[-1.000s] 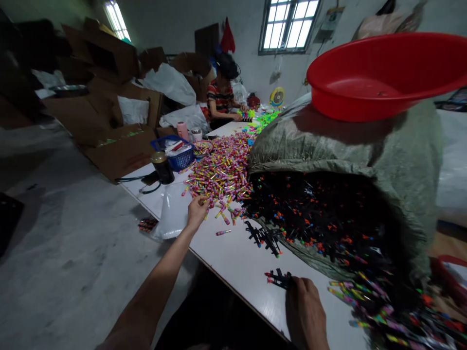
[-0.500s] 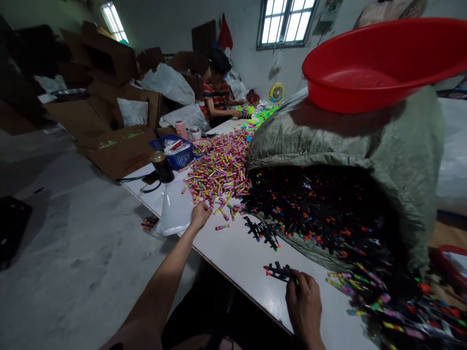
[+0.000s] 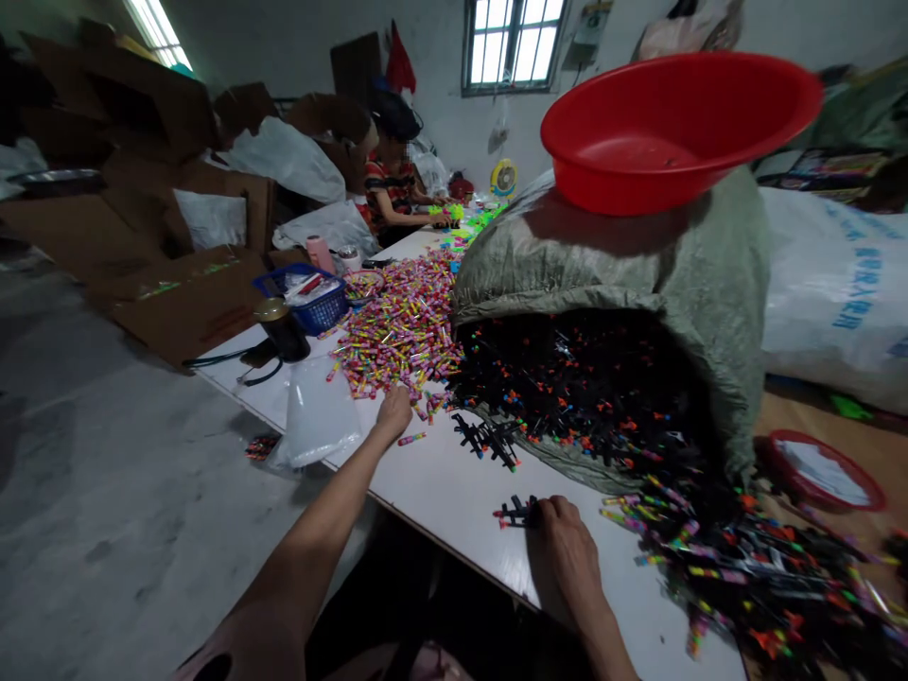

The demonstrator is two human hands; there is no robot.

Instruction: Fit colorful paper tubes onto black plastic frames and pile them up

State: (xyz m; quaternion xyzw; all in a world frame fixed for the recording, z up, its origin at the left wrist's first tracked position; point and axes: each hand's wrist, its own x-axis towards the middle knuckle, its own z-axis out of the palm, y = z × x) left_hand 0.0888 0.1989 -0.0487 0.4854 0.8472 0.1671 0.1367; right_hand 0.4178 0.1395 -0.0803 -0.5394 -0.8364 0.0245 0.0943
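My left hand [image 3: 394, 412] reaches out to the near edge of a heap of small colourful tubes [image 3: 397, 326] on the white table [image 3: 440, 482]; its fingers curl around some of them. My right hand [image 3: 564, 549] rests on the table by a small black toy piece [image 3: 515, 513] and grips its end. A few more black pieces [image 3: 488, 440] lie between the hands. A grey-green woven sack [image 3: 638, 274] lies open toward me, spilling many black toy parts [image 3: 588, 388] with coloured tips.
A red basin [image 3: 667, 123] sits on top of the sack. A clear plastic bag [image 3: 312, 421], a dark jar [image 3: 282, 329] and a blue basket [image 3: 308, 298] stand at the left. A person [image 3: 390, 184] sits at the far end. Cardboard boxes [image 3: 156, 284] line the left.
My view has swung right, so everything has shifted left. My left hand has drawn back slightly along the edge of the tube heap. My right hand stays on the black piece.
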